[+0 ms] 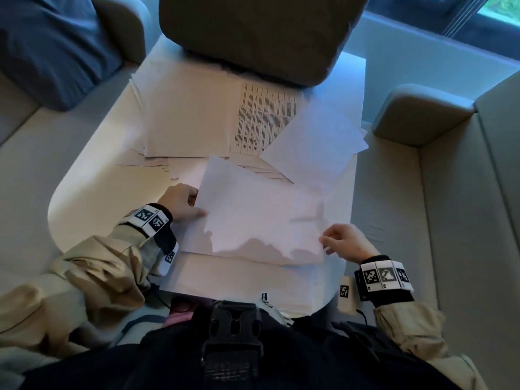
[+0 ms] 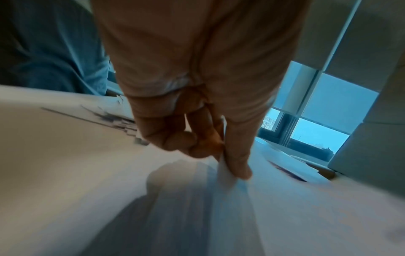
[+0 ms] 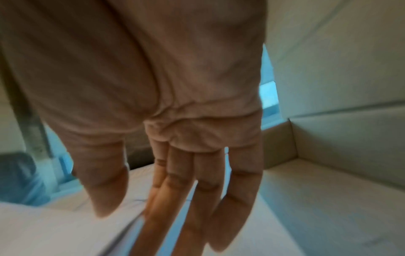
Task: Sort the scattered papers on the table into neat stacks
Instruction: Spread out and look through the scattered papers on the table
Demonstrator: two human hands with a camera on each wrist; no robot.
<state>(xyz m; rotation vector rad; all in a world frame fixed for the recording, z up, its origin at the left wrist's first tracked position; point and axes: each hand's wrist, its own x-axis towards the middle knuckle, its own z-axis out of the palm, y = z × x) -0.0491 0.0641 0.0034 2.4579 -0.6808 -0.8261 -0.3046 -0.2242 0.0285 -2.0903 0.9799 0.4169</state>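
Surface: one pale, round-cornered table [image 1: 92,175], mostly covered in paper. Room: grey upholstered seating on both sides of my grip, one grey seat back [image 1: 253,32] beyond it, one dark blue cushion [image 1: 50,46] far off to my left, a window [image 2: 317,124] past the table's end.

Held item: a blank white sheet of paper [image 1: 259,209], lifted slightly above the table between my two hands. My left hand [image 1: 180,202] pinches its left edge, thumb on top and fingers curled beneath. My right hand [image 1: 344,242] is at its near right corner, fingers nearly straight; I cannot tell whether they grip it.

Under the held sheet: one flat pile of white papers [image 1: 242,274], nearest my body.

Beyond my hands: loose overlapping papers, number unclear; one printed sheet with dark columns of text [image 1: 264,116], one tilted blank sheet [image 1: 315,142] to its right.
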